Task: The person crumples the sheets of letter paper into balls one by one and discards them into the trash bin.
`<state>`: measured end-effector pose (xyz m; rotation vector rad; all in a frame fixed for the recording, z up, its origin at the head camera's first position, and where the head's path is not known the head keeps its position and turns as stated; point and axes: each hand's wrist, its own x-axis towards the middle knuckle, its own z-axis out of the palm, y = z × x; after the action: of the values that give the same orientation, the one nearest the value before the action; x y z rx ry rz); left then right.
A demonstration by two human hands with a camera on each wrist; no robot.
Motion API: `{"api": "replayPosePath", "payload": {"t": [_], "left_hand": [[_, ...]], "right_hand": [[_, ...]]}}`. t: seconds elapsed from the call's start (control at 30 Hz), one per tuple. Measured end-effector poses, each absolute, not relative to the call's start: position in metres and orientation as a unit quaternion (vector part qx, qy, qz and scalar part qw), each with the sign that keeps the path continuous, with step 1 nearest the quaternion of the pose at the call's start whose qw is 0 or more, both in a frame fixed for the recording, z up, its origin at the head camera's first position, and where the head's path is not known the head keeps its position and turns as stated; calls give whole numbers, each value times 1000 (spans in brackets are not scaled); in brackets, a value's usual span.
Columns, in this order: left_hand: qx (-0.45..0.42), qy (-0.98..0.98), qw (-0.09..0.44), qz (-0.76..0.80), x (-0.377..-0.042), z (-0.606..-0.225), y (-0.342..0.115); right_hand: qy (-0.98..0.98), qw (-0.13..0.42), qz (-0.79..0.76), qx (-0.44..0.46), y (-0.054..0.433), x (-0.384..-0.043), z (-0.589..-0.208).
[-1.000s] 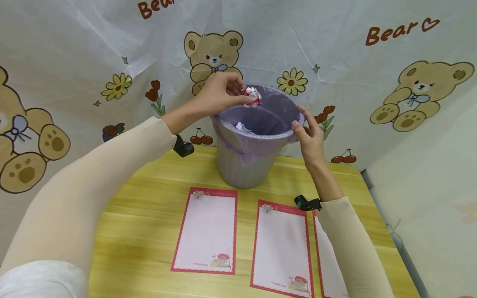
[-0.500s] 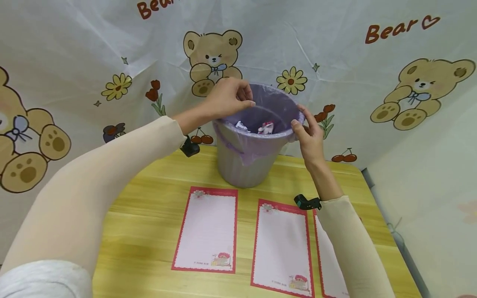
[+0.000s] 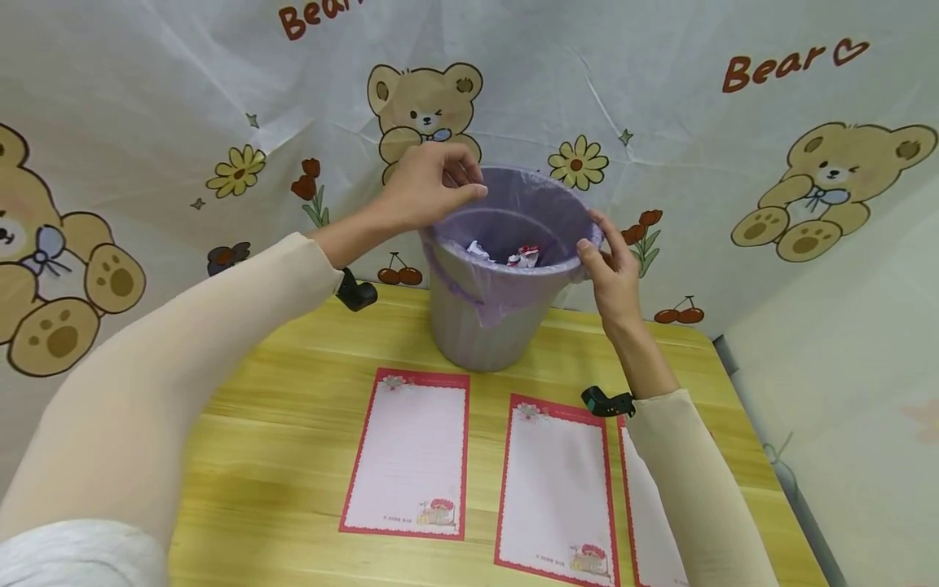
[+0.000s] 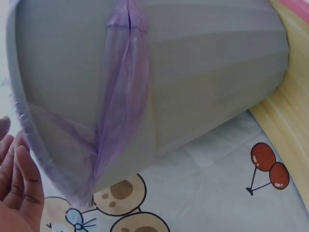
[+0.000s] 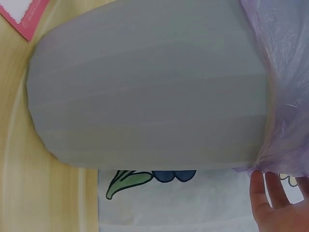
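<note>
A grey trash bin (image 3: 477, 338) stands upright on the table, lined with a thin purple bag (image 3: 502, 297) folded over its rim. Inside lie a white crumpled paper (image 3: 478, 251) and a red-and-white crumpled paper (image 3: 524, 257). My left hand (image 3: 438, 186) hovers over the bin's left rim, fingers loosely bent, holding nothing. In the left wrist view its fingers (image 4: 19, 176) show beside the bagged rim. On the right side my right hand (image 3: 614, 273) grips the rim, thumb toward me. The right wrist view shows that hand's fingers (image 5: 259, 191) at the bag's edge.
In front of the bin, red-bordered letter sheets lie flat: a left sheet (image 3: 405, 456), a middle sheet (image 3: 556, 481) and a right sheet (image 3: 647, 505) partly under my right forearm. A bear-print cloth (image 3: 513, 90) hangs right behind the wooden table (image 3: 257, 481).
My left hand let go of the red-and-white crumpled paper, which dropped into the bin. That hand dipped toward the bin, then drew back up and left. My right hand stayed on the rim.
</note>
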<state>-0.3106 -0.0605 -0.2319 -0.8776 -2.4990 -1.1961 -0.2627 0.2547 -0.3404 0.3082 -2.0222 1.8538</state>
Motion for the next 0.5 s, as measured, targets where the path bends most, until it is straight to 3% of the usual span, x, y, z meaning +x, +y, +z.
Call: {"api": "replayPosePath", "payload": {"t": [0.5], "left_hand": [[-287, -774, 198, -528, -262, -269, -105]], "right_hand": [[-719, 194, 658, 114, 254, -261, -341]]}}
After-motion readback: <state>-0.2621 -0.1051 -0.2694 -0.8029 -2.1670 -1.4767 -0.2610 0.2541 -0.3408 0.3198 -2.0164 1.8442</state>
